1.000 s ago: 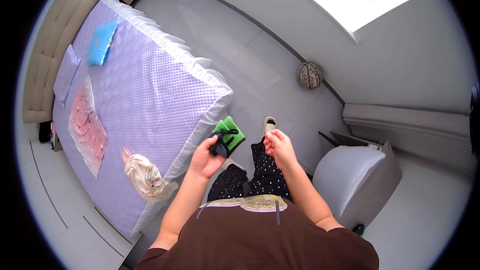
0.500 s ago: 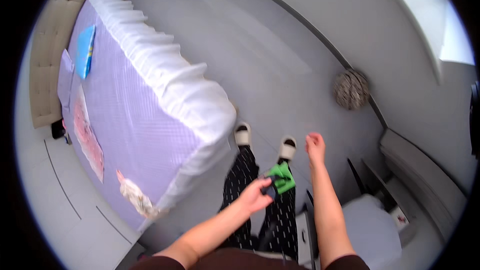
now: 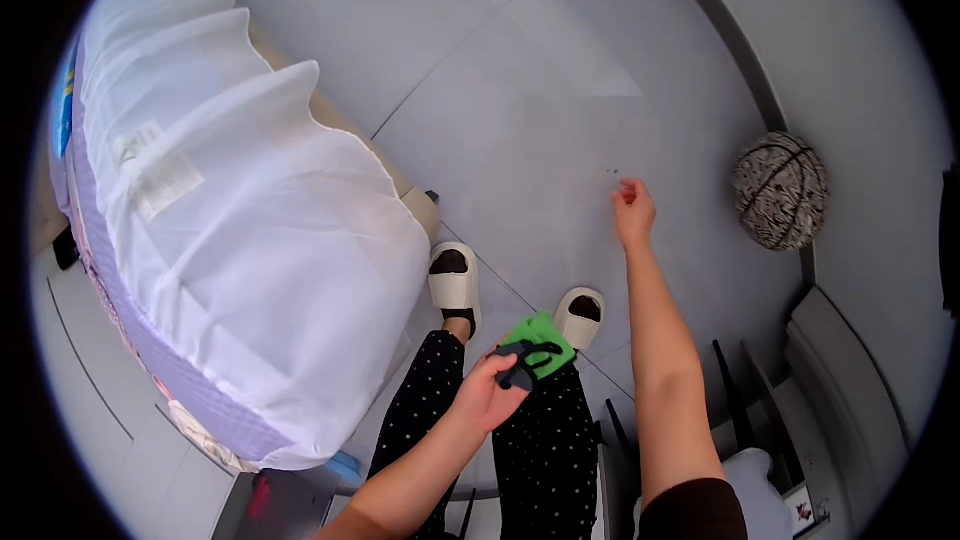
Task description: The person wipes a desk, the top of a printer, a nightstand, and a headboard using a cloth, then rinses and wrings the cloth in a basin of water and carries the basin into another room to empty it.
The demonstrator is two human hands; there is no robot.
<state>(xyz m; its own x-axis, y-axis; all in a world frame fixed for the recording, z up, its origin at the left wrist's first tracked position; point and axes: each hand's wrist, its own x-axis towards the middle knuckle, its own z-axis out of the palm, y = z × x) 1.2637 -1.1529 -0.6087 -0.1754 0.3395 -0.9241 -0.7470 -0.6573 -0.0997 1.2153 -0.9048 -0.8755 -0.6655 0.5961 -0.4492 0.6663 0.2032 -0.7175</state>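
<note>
My left hand is closed on a dark grey piece with black loops. A bright green, cloth-like piece is bunched against it, above my right thigh; I cannot tell what kind of thing the two make up. My right hand reaches out over the grey floor with its fingers curled together. Whatever it may hold is hidden. A few tiny dark specks show just beyond its fingertips.
On the left stands a bed with a white ruffled skirt and a lilac cover. A black-and-white patterned ball rests by the right wall. My cream slippers stand between. Dark furniture is at the lower right.
My view has come lower and closer to the floor, so the bed skirt, ball and slippers look larger. My right hand now reaches farther forward. My left hand keeps its hold.
</note>
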